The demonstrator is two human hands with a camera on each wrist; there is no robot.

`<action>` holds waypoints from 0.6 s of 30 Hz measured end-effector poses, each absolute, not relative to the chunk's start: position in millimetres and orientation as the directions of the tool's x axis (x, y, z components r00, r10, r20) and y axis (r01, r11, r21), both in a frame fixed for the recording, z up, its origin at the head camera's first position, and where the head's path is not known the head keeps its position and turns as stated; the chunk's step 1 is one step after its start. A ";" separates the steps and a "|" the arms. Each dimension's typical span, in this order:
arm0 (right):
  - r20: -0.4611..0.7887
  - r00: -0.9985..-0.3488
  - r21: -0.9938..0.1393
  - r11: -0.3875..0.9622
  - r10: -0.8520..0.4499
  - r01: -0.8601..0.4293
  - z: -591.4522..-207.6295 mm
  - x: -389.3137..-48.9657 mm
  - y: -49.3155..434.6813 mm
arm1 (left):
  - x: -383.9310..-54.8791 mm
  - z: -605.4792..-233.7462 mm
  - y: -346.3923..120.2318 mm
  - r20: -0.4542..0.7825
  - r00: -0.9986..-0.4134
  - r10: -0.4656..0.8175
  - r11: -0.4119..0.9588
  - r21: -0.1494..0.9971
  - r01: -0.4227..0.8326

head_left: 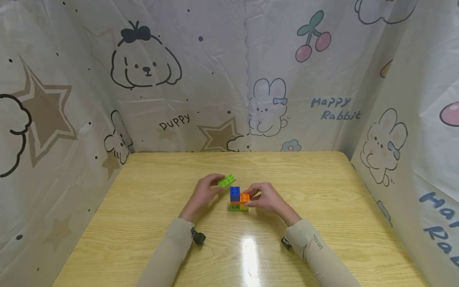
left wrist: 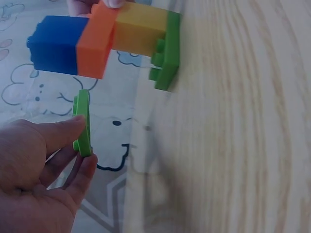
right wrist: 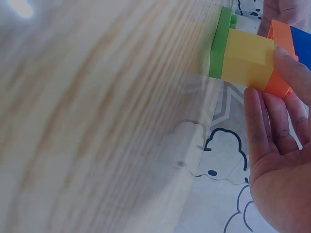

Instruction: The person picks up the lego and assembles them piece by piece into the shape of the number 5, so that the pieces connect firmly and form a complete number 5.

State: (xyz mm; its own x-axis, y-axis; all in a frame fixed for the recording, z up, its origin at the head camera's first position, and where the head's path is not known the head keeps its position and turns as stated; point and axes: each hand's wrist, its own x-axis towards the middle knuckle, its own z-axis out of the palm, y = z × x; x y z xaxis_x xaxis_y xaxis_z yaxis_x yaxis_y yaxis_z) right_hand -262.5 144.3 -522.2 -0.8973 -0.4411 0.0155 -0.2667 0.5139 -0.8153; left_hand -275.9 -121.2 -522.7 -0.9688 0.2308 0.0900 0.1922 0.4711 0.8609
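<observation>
My left hand [head_left: 205, 193] pinches a thin light-green toy building brick [head_left: 226, 181] by thumb and fingertips, held just above the table behind and left of a small stack. That stack has a green base plate [left wrist: 170, 51] at the bottom and a yellow block [right wrist: 248, 57] on one end of it. Across the yellow block lies an orange brick [head_left: 245, 197], with a blue block [head_left: 234, 194] on its left end. My right hand [head_left: 267, 197] grips the orange brick from the right, thumb on the near side. The green brick and stack are apart.
The stack stands on a light wooden table [head_left: 143, 239] near its middle. A printed curtain [head_left: 211, 79] with cartoon animals encloses the back and both sides. Small dark devices are strapped at both wrists, below the beige sleeves [head_left: 170, 243].
</observation>
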 end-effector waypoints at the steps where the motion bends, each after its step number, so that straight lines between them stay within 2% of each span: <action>1: 0.016 -0.897 -0.813 0.517 -0.441 -0.268 -522.7 -262.7 144.4 | -275.8 -521.6 -121.3 0.105 -0.966 0.238 0.477 0.854 0.210; 9: 0.023 -0.896 -0.810 0.518 -0.443 -0.276 -522.3 -262.6 145.5 | -271.2 -511.3 -118.8 0.173 -0.951 0.256 0.500 0.819 0.283; 18: 0.016 -0.896 -0.817 0.511 -0.445 -0.268 -522.5 -262.8 144.8 | -261.5 -500.3 -116.1 0.245 -0.917 0.314 0.456 0.809 0.372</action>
